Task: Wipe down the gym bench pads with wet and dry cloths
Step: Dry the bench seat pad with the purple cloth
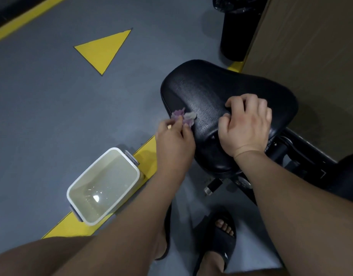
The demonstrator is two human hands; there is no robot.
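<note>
A black padded gym seat (207, 90) fills the middle right of the head view. My left hand (174, 144) pinches a small purple and white cloth (183, 117) against the pad's left edge. My right hand (246, 124) rests knuckles-up on the pad's near right part, fingers curled; I cannot tell whether anything lies under it. A white plastic tub (102, 188) of water stands on the floor to the left of the seat.
Grey floor with a yellow triangle (104, 49) and yellow lines (76, 224). A black bin (239, 30) stands behind the seat beside a brown wall (311, 46). The bench's black frame (295, 154) runs right. My feet in black slides (217, 246) are below.
</note>
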